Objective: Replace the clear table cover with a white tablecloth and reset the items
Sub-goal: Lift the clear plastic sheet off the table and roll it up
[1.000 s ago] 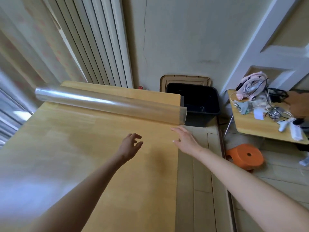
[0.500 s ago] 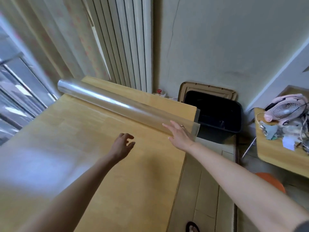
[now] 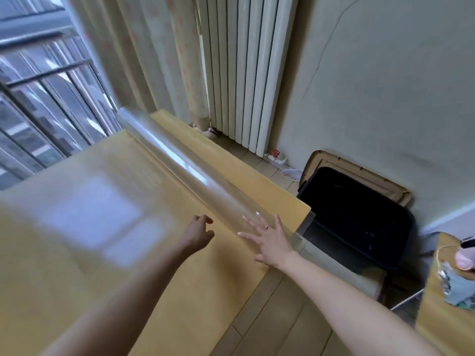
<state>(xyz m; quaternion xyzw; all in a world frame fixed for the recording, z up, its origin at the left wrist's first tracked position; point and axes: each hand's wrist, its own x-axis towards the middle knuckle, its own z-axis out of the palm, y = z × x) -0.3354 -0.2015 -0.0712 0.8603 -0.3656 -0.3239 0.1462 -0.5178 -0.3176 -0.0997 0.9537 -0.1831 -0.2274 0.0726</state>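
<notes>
Nearest, across the lower half of the frame: bare wood of the worktop (image 3: 226,278). Just past it, left hand (image 3: 199,232) loosely curled and grasping nothing, close beside the roll; contact too blurred to call. Right hand (image 3: 270,240) laid flat, fingers straight and spread, pressed against the near flank of the clear table cover (image 3: 185,163), not closed round it.

Cover wound into a long tube, lying across the far end of the worktop. Long axis diagonal, from centre-right of the frame by the right hand up to the upper left by the window. Right-hand open end poking a little past the worktop's edge, aimed toward the black bin (image 3: 359,214) on the floor; other end aimed at the window.

Judged progress: items apparently moved off, some onto the side table (image 3: 431,330) at lower right. Cover rolled nearly or fully up. Pale glare at left possibly a last flat stretch of cover, possibly only sheen on wood. Left to do: lifting the roll away, spreading a white tablecloth (none in sight), resetting the items.

Farthest back, radiator (image 3: 246,73) against the wall.
</notes>
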